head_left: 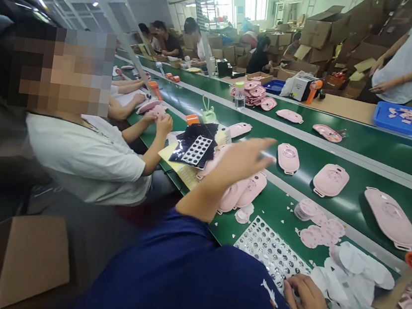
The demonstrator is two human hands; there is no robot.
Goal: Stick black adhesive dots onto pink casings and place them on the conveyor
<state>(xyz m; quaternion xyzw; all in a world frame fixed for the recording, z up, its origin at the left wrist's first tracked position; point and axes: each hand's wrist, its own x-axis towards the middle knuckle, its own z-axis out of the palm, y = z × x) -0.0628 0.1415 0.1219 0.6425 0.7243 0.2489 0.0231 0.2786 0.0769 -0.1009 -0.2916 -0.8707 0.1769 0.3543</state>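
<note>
Lengthwise, the flat, round-dotted sheet (273, 250) is slanted lower-right, touched by the curled right hand (307, 305), grip unclear; left hand (240, 161) spread wide.

No readable text, labels, brands, numbers or signs.

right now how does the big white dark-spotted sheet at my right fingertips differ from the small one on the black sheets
The large white spotted sheet carries more spots than the small white spotted sheet. The large one lies at the fingertips of the right hand; the small one rests on black sheets. Both show round dark spots.
</note>
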